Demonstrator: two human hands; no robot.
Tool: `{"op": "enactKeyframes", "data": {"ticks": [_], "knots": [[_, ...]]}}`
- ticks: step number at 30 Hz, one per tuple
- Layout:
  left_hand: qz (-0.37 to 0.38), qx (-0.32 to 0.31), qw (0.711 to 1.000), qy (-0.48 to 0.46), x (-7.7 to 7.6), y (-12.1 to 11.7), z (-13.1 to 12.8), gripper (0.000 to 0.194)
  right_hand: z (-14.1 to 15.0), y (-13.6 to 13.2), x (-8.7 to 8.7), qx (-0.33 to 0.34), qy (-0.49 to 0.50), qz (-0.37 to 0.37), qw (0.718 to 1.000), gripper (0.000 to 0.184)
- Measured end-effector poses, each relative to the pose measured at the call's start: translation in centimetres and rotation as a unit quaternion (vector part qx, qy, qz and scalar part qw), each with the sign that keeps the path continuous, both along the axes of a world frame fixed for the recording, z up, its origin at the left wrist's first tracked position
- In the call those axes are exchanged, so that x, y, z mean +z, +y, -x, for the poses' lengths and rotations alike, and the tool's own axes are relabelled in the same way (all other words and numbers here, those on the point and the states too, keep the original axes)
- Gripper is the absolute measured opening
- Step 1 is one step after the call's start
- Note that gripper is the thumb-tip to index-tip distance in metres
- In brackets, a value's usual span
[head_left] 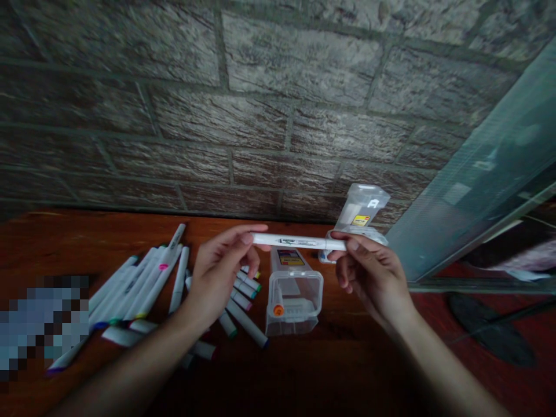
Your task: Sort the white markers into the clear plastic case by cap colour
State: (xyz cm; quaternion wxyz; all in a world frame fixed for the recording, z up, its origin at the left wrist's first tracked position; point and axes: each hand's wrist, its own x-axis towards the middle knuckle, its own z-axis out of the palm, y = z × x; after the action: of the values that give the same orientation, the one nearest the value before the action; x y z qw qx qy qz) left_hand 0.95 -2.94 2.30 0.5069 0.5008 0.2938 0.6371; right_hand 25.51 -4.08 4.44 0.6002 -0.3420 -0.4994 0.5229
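Observation:
A white marker pen is held level between my two hands, its printed label facing me. My left hand pinches its left end between thumb and fingers. Its right end sits in the closed fingers of my right hand. Below the marker, a clear plastic case lies on its side with the open end toward me. Inside it rests one marker with an orange end. Many white markers with coloured ends lie in a loose pile around and left of my left hand, partly hidden by my forearm.
A second clear plastic piece with a yellow label stands behind my right hand. The wooden table meets a stone-block wall. At right stands a glass panel, with a dark round base on the red floor. A pixelated patch covers the left edge.

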Motion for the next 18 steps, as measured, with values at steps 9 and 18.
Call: {"op": "enactKeyframes", "data": {"ticks": [9,18], "knots": [[0.001,0.019,1.0,0.008,0.8,0.2,0.1,0.025,0.0,0.5,-1.3,-0.022,-0.098,-0.051,0.994,0.027],[0.015,-0.003,0.999,-0.028,2.0,0.3,-0.6,0.024,0.2,0.5,-1.3,-0.048,-0.165,-0.102,0.98,0.028]]}}
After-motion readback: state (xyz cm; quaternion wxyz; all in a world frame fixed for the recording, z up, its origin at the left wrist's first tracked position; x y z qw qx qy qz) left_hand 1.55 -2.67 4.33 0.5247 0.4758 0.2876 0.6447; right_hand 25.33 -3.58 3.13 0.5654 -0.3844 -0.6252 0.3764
